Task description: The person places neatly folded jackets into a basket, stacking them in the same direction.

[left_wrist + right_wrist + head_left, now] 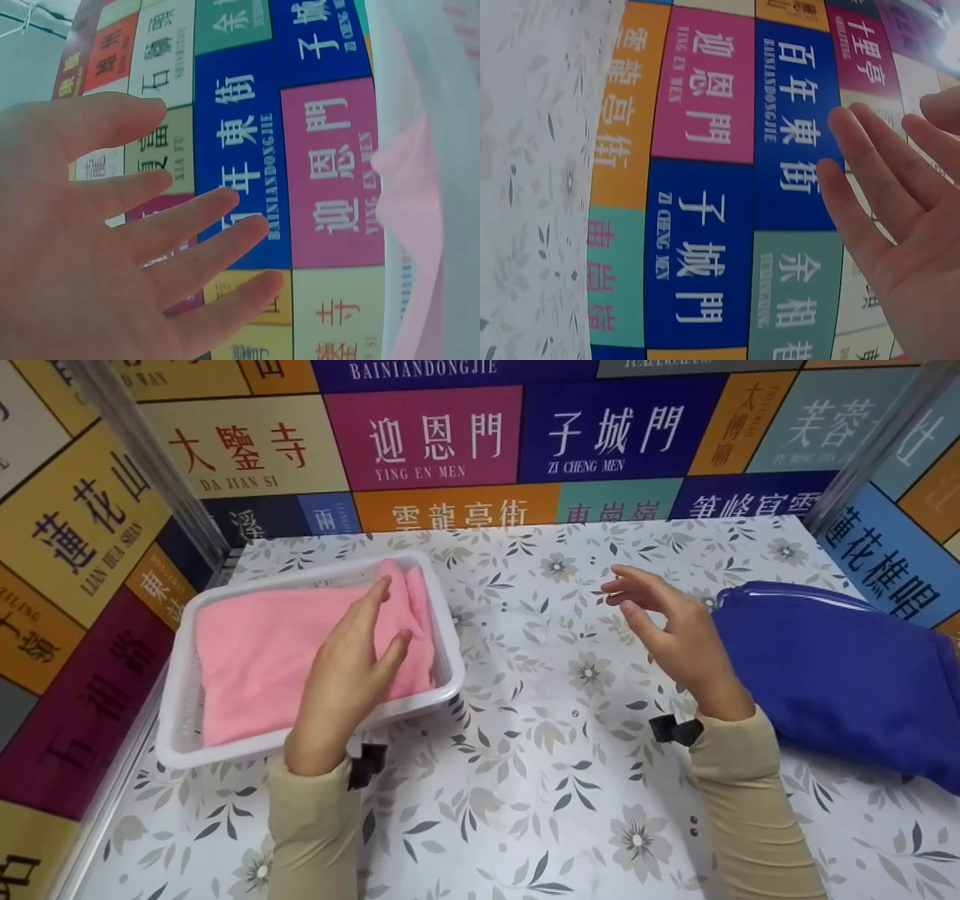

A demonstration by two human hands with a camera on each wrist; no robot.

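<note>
A folded pink cloth (262, 652) lies inside a white plastic basket (176, 712) on the left of the table. My left hand (345, 675) is over the basket's right part, overlapping the cloth in the head view. In the left wrist view that hand (150, 225) shows its fingers spread and nothing in the palm. My right hand (675, 637) hovers over the table with loosely bent fingers, holding nothing. Just right of it lies a folded dark blue cloth (840, 682) with a shiny strip along its far edge. The right wrist view shows this hand's (900, 202) fingers extended.
The table (525, 780) has a white cover with grey flowers and leaves. Colourful panels (427, 439) with Chinese lettering stand behind it and on both sides. A clear corner post (161, 457) rises at the back left, near the basket.
</note>
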